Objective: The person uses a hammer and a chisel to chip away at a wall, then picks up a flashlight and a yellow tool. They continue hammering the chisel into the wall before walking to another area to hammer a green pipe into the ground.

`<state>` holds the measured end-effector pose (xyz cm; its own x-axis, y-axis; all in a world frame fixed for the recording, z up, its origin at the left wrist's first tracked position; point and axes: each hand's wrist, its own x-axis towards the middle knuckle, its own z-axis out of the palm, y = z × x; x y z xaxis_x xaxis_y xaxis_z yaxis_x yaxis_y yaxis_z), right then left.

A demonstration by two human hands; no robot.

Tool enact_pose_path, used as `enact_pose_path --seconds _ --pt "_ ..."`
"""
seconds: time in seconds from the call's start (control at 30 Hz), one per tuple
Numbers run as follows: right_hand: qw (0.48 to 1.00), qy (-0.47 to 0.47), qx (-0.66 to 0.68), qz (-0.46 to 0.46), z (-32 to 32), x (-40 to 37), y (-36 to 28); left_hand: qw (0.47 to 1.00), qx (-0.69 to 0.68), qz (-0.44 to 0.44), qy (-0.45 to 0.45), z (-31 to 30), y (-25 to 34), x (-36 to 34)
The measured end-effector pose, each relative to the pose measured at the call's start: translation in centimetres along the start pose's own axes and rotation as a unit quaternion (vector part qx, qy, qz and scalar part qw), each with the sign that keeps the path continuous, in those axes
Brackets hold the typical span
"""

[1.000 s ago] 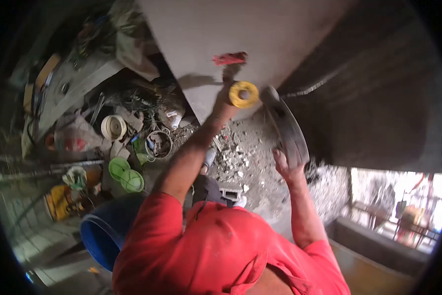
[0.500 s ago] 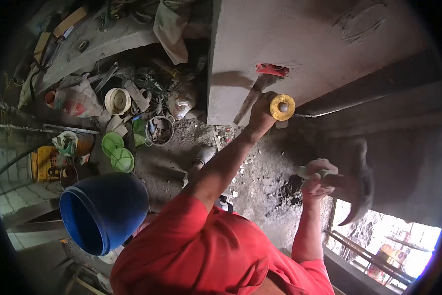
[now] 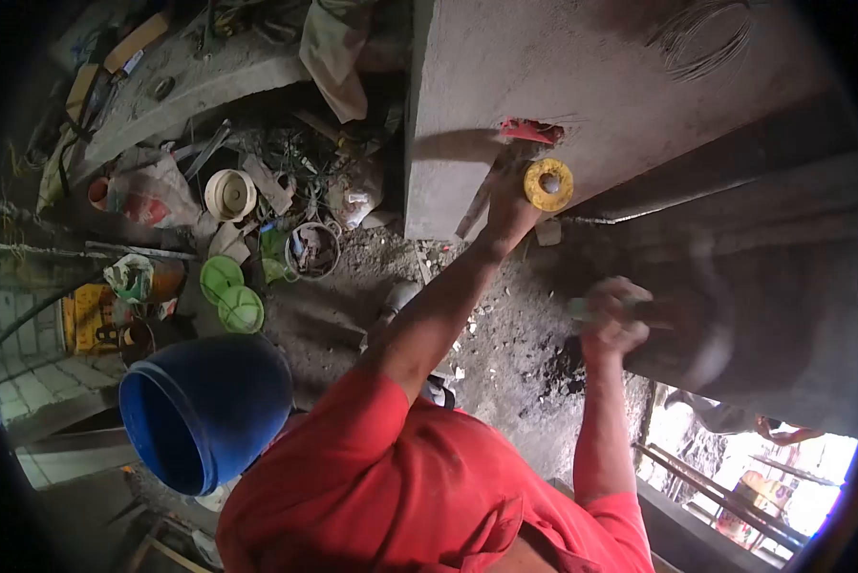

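Note:
My left hand (image 3: 513,212) is wrapped round a chisel with a round yellow hand guard (image 3: 562,200); the metal striking end (image 3: 549,182) shows in the guard's middle. The chisel's tip is hidden. Close by, a red box-like piece (image 3: 532,130) sits in an opening in the grey wall (image 3: 458,91), and a dark groove (image 3: 477,205) runs down from it. Lower right, my right hand (image 3: 612,320) grips a hammer by its greenish handle (image 3: 584,308). The hammer's head (image 3: 711,329) is smeared by motion, to the right of the hand and apart from the chisel.
A blue barrel (image 3: 243,406) lies tilted at the left. Beyond it are green basins (image 3: 241,309), a bucket of rubble (image 3: 311,250), a cream bucket (image 3: 229,195) and a yellow crate (image 3: 87,318). Coiled wire (image 3: 706,43) hangs on the wall. Debris covers the floor (image 3: 515,334).
The hammer has swung slightly and is more blurred, with my right hand shifted a little upward. The chisel in my left hand has tilted slightly, its guard a bit higher in view.

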<state>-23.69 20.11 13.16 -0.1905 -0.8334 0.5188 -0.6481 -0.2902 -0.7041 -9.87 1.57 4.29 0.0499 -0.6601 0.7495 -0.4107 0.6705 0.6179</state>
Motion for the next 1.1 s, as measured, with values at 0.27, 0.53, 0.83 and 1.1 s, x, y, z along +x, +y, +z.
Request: enact_pose_path --seconds 0.27,0.53,0.83,1.1 --pt "0.955 -0.017 0.070 0.287 -1.4 3.7 -4.8 0.997 -0.043 -0.057 0.019 0.1 0.2 0.2" --pt "0.992 -0.084 0.051 0.079 2.3 -0.5 4.3 0.999 -0.033 -0.013 -0.018 -1.2 0.6 0.4" --pt "0.981 0.118 0.134 0.080 -3.1 7.4 -9.3 0.996 0.006 -0.077 0.031 1.1 -0.5 -0.1" --pt "0.964 -0.120 -0.106 0.211 2.1 0.6 2.8 0.977 -0.160 -0.125 -0.058 -1.0 0.5 -1.6"
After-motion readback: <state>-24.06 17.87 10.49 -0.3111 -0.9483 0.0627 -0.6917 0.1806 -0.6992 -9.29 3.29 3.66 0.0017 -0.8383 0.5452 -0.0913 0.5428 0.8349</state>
